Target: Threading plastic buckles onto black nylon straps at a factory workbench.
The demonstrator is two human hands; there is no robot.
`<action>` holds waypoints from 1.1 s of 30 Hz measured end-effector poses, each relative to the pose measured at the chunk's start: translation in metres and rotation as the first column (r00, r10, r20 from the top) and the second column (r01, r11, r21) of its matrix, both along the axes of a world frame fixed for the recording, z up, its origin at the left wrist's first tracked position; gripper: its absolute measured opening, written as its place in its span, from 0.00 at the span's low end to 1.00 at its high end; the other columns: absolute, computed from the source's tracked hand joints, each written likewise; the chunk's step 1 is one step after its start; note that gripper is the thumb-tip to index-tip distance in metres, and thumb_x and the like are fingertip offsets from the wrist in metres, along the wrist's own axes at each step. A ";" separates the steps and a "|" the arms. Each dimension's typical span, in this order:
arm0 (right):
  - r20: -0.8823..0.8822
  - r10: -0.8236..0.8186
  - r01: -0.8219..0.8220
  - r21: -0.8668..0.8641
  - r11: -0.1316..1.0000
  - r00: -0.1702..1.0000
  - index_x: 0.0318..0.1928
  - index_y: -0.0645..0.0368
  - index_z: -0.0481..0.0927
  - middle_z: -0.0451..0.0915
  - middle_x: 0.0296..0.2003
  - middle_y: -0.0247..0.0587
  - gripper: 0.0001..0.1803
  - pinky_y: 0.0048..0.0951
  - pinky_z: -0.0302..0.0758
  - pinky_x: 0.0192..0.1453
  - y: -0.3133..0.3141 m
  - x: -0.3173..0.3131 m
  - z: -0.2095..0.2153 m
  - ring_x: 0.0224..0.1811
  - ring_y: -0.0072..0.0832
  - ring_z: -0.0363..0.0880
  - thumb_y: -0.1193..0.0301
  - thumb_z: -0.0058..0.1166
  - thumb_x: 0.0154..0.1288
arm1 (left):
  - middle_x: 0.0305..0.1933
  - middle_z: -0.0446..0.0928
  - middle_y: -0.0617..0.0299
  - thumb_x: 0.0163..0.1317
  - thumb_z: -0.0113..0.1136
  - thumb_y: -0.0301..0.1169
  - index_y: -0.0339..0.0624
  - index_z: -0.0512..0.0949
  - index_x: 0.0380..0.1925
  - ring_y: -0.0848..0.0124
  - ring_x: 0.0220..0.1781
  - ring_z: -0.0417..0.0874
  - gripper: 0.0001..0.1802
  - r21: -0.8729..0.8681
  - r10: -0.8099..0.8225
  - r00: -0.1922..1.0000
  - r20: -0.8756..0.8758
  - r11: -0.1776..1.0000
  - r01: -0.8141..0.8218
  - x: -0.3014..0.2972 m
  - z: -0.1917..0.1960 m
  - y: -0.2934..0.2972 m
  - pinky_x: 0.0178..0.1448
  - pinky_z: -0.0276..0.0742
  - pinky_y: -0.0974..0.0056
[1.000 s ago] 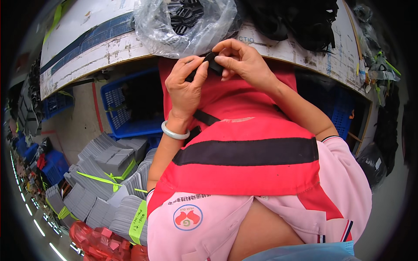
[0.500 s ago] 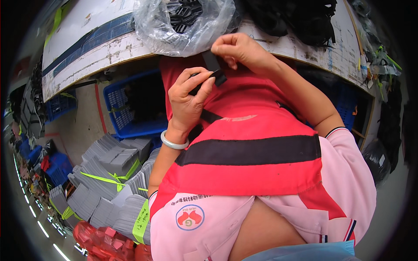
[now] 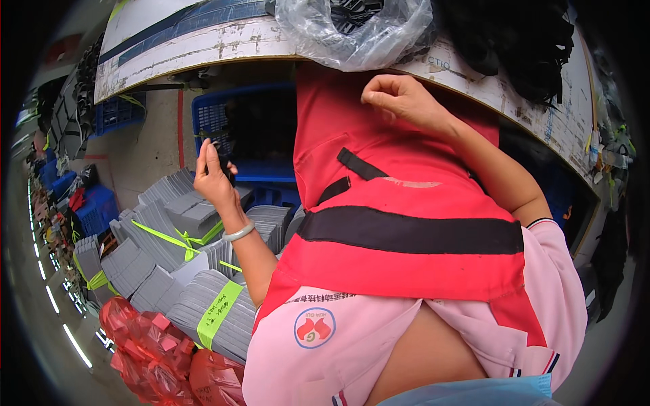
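My left hand (image 3: 218,181), a pale bracelet at its wrist, is out to the left over the blue crate. Its fingers are closed on a black strip (image 3: 228,169), mostly hidden behind them. In front of the table edge, my right hand (image 3: 408,103) hovers above the red apron (image 3: 413,152) with its fingers curled in. Whatever the right fingertips may hold is hidden. Just beyond that hand, a clear plastic bag (image 3: 321,47) on the table contains several black pieces (image 3: 352,15).
The table (image 3: 257,42) curves across the top, with a black heap (image 3: 501,40) at its right. Below its left part stands a blue crate (image 3: 271,170) with dark contents. Bundled grey sheets (image 3: 203,304) and red bags (image 3: 145,345) crowd my left side.
My left hand has swung left and away from my right hand, taking the black strip from above my lap to over the crate. My right hand stays near the table edge, fingers curled.
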State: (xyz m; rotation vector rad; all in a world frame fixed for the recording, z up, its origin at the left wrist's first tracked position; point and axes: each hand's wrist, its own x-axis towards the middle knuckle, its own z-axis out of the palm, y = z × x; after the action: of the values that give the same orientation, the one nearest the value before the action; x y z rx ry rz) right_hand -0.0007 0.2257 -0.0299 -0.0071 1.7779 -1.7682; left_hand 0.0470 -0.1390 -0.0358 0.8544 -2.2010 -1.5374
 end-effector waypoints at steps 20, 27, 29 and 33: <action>0.019 -0.061 0.063 -0.158 0.985 0.998 0.38 0.62 0.76 0.77 0.25 0.31 0.10 0.17 0.72 0.23 -0.005 0.012 0.018 0.21 0.15 0.74 0.66 0.55 0.70 | 0.49 0.80 0.54 0.69 0.54 0.33 0.38 0.74 0.56 0.75 0.26 0.79 0.18 0.870 -0.565 0.780 -0.271 0.203 0.449 -0.036 0.004 0.179 0.21 0.74 0.74; -0.210 -0.058 0.088 0.137 0.987 0.976 0.38 0.62 0.75 0.75 0.25 0.29 0.09 0.18 0.65 0.23 0.015 0.015 0.028 0.22 0.13 0.68 0.68 0.54 0.70 | 0.46 0.80 0.54 0.71 0.51 0.38 0.39 0.75 0.52 0.67 0.31 0.82 0.17 0.966 -0.551 0.793 -0.259 -0.155 0.208 -0.033 -0.028 0.184 0.19 0.74 0.72; -0.384 -0.013 0.085 0.170 0.982 0.923 0.38 0.63 0.75 0.74 0.24 0.29 0.09 0.19 0.66 0.25 0.022 0.012 0.036 0.22 0.14 0.68 0.68 0.53 0.70 | 0.44 0.80 0.55 0.72 0.49 0.39 0.38 0.75 0.50 0.66 0.32 0.83 0.17 0.962 -0.593 0.762 -0.261 -0.223 0.156 -0.031 -0.030 0.188 0.18 0.73 0.72; -0.193 0.120 -0.074 0.231 0.970 0.974 0.37 0.62 0.75 0.75 0.24 0.31 0.11 0.21 0.69 0.28 0.044 -0.001 0.058 0.24 0.16 0.71 0.66 0.52 0.71 | 0.42 0.80 0.56 0.71 0.52 0.37 0.36 0.76 0.49 0.69 0.27 0.81 0.16 0.958 -0.669 0.686 -0.286 -0.176 0.228 -0.038 -0.022 0.193 0.17 0.71 0.74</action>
State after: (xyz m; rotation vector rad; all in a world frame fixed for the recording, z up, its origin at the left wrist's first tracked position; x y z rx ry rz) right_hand -0.0016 0.2702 0.0279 -0.1889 2.0797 -1.5361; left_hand 0.0088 0.0544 -0.0576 0.4619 -1.1019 -3.8312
